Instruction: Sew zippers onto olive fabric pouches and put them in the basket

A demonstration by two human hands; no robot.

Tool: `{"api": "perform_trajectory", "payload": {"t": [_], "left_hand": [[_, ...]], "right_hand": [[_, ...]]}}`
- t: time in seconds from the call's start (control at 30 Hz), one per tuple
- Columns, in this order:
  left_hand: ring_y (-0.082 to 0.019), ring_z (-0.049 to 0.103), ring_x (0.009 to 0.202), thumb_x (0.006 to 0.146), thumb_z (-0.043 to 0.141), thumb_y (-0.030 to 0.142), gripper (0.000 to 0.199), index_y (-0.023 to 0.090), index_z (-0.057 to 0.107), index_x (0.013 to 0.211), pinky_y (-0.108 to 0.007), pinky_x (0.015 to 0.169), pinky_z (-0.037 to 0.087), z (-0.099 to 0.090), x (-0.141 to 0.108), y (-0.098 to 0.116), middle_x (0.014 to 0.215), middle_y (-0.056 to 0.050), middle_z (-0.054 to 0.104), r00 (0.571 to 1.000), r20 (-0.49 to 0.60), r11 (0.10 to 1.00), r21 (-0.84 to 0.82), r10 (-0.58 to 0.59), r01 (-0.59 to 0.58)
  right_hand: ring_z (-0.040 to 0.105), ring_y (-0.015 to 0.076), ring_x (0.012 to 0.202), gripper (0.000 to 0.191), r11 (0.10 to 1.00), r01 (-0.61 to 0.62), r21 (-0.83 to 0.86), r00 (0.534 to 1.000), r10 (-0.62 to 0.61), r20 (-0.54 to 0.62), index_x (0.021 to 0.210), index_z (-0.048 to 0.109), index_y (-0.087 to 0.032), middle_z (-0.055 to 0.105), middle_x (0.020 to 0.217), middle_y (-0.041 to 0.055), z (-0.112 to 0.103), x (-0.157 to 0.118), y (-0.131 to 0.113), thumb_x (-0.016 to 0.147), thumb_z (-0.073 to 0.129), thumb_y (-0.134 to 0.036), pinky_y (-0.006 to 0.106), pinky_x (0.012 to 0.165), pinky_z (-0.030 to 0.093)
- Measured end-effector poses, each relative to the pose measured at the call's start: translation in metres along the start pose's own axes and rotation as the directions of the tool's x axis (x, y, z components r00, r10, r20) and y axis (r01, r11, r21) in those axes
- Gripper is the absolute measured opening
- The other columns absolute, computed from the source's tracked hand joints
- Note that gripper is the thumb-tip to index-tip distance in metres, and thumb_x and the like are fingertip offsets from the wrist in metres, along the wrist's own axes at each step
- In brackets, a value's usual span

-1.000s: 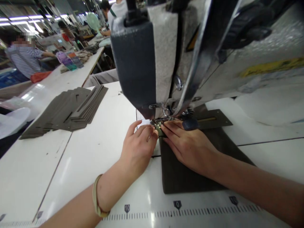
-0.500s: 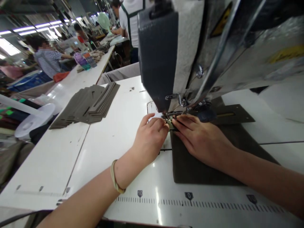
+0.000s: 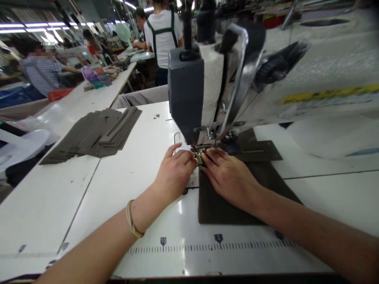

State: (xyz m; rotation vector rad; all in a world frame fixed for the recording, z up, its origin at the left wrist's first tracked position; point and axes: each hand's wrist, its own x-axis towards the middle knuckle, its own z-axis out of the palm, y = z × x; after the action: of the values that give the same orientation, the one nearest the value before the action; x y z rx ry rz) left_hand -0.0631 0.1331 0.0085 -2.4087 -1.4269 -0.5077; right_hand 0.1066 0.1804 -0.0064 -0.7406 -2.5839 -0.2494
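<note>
and here at the sewing machine (image 3: 186, 94), the left hand (image 3: 176, 173) is curling its fingers beside the presser foot (image 3: 204, 147), one outer finger standing apart; whether they're pinching anything, i cannot tell! the right hand (image 3: 232, 175) is lying over the dark panel (image 3: 219, 211), fingers extended and close together, while that panel is stopping short of the near printed scale (image 3: 195, 247). a slotted piece (image 3: 271, 150) is lying farther right, and stacked panels (image 3: 89, 136) are fanning out at far left.

left hand (image 3: 176, 173) by sewing machine (image 3: 186, 90) | right hand (image 3: 233, 177) on dark panel (image 3: 225, 211) | dark stack (image 3: 94, 132) on white table (image 3: 139, 191)
</note>
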Motion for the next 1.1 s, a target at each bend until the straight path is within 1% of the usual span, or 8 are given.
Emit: {"api": "perform_trajectory", "payload": {"t": [0.13,0.33,0.5,0.7,0.8,0.9,1.0,1.1], "left_hand": [[-0.018,0.061,0.084,0.086,0.047,0.013,0.015,0.015,0.062,0.083,-0.041,0.096,0.037,0.001,0.002,-0.001,0.089,-0.004,0.066,1.000,0.006,1.000,-0.006,0.012,-0.012],[-0.018,0.060,0.083,0.085,0.051,0.013,0.013,0.014,0.062,0.080,-0.038,0.092,0.041,0.005,0.004,-0.001,0.086,-0.005,0.066,1.000,-0.013,1.000,0.014,0.006,-0.006],[-0.018,0.060,0.082,0.085,0.051,0.012,0.013,0.014,0.063,0.080,-0.037,0.090,0.042,0.008,0.004,-0.002,0.084,-0.005,0.065,0.999,-0.029,1.000,0.023,-0.020,0.021],[-0.018,0.061,0.081,0.085,0.052,0.012,0.014,0.013,0.061,0.075,-0.036,0.090,0.043,0.011,0.004,-0.003,0.081,-0.005,0.065,0.997,-0.052,0.998,0.013,-0.057,0.057],[-0.018,0.060,0.083,0.086,0.052,0.013,0.013,0.013,0.060,0.076,-0.036,0.091,0.042,0.013,0.003,-0.004,0.083,-0.005,0.065,0.996,-0.055,0.997,-0.007,-0.073,0.073],[-0.017,0.060,0.085,0.086,0.052,0.014,0.011,0.014,0.060,0.078,-0.036,0.092,0.041,0.013,0.001,-0.004,0.085,-0.004,0.065,0.994,-0.070,0.996,-0.039,-0.087,0.085],[-0.017,0.060,0.084,0.087,0.051,0.014,0.012,0.014,0.059,0.078,-0.036,0.093,0.041,0.013,0.000,-0.004,0.085,-0.003,0.065,0.993,-0.075,0.995,-0.050,-0.087,0.083],[-0.017,0.059,0.081,0.088,0.049,0.014,0.015,0.014,0.059,0.078,-0.036,0.091,0.042,0.012,0.000,-0.004,0.079,-0.004,0.064,0.995,-0.057,0.997,-0.021,-0.078,0.077]], "right_hand": [[0.055,0.0264,0.100,0.031,0.999,-0.021,0.027,0.999,0.020,0.041,0.107,0.061,-0.004,0.062,0.107,0.0172,0.001,-0.001,0.003,0.088,0.043,-0.020,0.038,0.087,0.047],[0.059,0.0252,0.090,0.027,0.999,0.019,0.050,0.999,-0.017,-0.038,0.103,0.061,-0.005,0.064,0.100,0.0157,0.002,0.002,0.009,0.086,0.043,-0.016,0.035,0.076,0.050],[0.060,0.0232,0.086,0.024,0.998,0.020,0.056,0.999,-0.018,-0.047,0.101,0.061,-0.008,0.065,0.098,0.0141,0.001,0.005,0.010,0.085,0.044,-0.015,0.033,0.071,0.050],[0.061,0.0224,0.087,0.025,0.992,0.003,0.123,0.998,0.004,-0.055,0.097,0.063,-0.012,0.066,0.095,0.0119,0.004,0.006,0.017,0.088,0.040,-0.014,0.033,0.073,0.050],[0.062,0.0212,0.083,0.021,0.981,-0.030,0.194,0.998,0.041,-0.051,0.091,0.063,-0.015,0.067,0.090,0.0096,0.009,0.005,0.024,0.088,0.043,-0.017,0.033,0.073,0.050],[0.062,0.0200,0.081,0.017,0.960,-0.048,0.275,0.997,0.061,-0.041,0.089,0.062,-0.016,0.067,0.089,0.0076,0.014,0.003,0.028,0.088,0.045,-0.018,0.032,0.075,0.049],[0.062,0.0198,0.082,0.018,0.955,-0.041,0.295,0.994,0.068,-0.082,0.089,0.062,-0.017,0.068,0.090,0.0069,0.017,0.003,0.027,0.088,0.044,-0.017,0.032,0.075,0.049],[0.063,0.0189,0.078,0.024,0.959,-0.028,0.283,0.991,0.063,-0.115,0.085,0.062,-0.017,0.068,0.085,0.0063,0.019,0.004,0.025,0.090,0.039,-0.018,0.031,0.071,0.049]]}}
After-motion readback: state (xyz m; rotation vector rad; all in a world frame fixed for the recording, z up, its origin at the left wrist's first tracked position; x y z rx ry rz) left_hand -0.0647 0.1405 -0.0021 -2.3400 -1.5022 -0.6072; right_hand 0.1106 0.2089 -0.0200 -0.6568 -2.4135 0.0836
